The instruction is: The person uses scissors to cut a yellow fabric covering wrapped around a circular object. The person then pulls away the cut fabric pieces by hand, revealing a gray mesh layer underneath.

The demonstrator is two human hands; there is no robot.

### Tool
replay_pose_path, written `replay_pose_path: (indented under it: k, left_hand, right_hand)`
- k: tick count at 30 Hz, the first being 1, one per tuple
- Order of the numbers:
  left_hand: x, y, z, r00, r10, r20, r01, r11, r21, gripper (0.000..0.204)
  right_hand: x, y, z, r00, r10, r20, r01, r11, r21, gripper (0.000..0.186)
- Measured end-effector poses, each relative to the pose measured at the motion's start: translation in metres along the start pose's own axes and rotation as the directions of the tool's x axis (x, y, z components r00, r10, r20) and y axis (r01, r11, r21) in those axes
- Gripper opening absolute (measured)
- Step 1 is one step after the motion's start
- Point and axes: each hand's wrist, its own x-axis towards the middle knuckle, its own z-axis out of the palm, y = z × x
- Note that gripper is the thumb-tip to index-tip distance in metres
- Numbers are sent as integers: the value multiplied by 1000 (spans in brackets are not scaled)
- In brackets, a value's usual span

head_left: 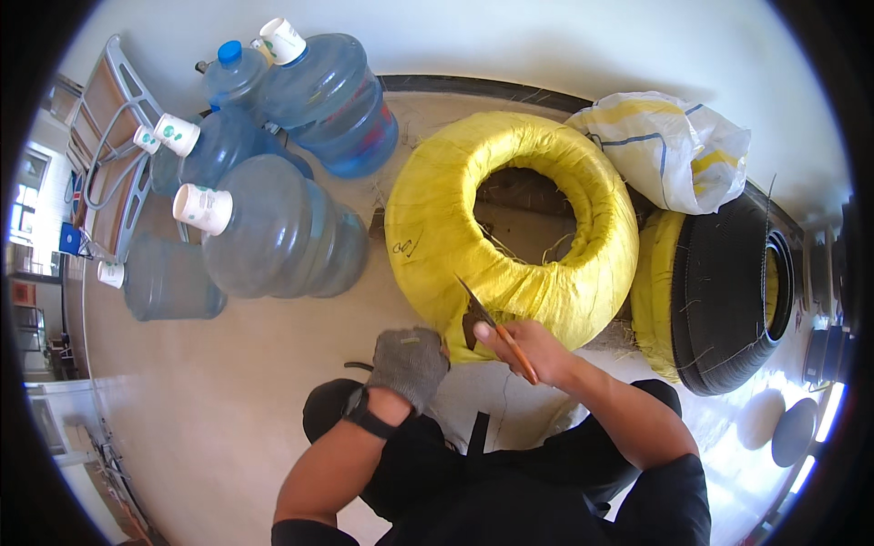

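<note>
Clamping the orange-handled blade [515,351], my right hand [542,351] points it toward eleven o'clock over the yellow ring [423,218], presumably for control; I cannot tell whether my gloved left hand [410,364] grips.

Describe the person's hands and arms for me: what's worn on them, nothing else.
The left hand wears a grey, knit-looking glove, with a black strapped band, apparently a watch, at its wrist. The right hand is ungloved, and no band shows on its wrist. Short black sleeves leave both forearms bare.
</note>
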Motion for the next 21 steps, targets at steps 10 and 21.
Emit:
replay_pose_path:
  k: [10, 21]
  left_hand:
    - [65, 0, -6, 994, 67, -88, -64, 998, 28, 34]
    - [55, -12, -2, 974, 193, -117, -193, 981, 17, 31]
  right_hand:
    - [11, 5, 4, 997, -25, -69, 12, 984, -180, 89]
    - [-5, 17, 14, 999, 20, 50, -15, 995, -95, 96]
